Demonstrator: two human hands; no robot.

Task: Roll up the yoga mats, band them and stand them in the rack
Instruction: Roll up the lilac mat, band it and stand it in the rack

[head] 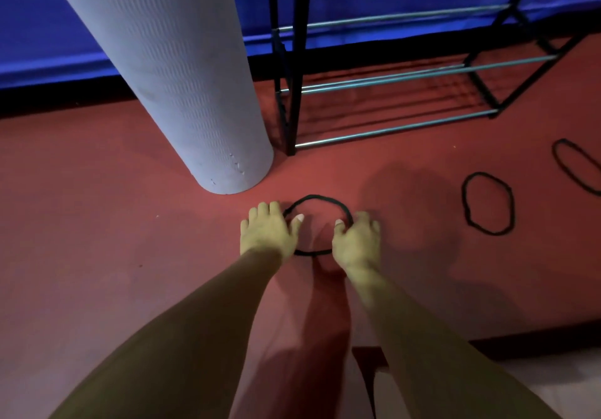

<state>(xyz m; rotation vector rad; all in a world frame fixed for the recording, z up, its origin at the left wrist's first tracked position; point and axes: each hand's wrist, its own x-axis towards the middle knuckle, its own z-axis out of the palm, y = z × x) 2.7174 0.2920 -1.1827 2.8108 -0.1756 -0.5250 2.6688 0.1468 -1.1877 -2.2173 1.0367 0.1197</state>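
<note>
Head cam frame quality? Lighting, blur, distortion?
Head view: dim, coloured lighting; left hand, right hand and the band they hold are slightly motion-blurred; soft hand shadows fall on the red floor; the wide-angle lens bows the rails of the rack and leans the rolled mat.

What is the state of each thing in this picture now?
Rolled mat: standing on end, no band visible.
Held band: stretched between both hands.
Left hand, right hand: each grips held band.
Near loose band: flat on floor.
Far loose band: flat on floor.
Rack: upright beside rolled mat.
</note>
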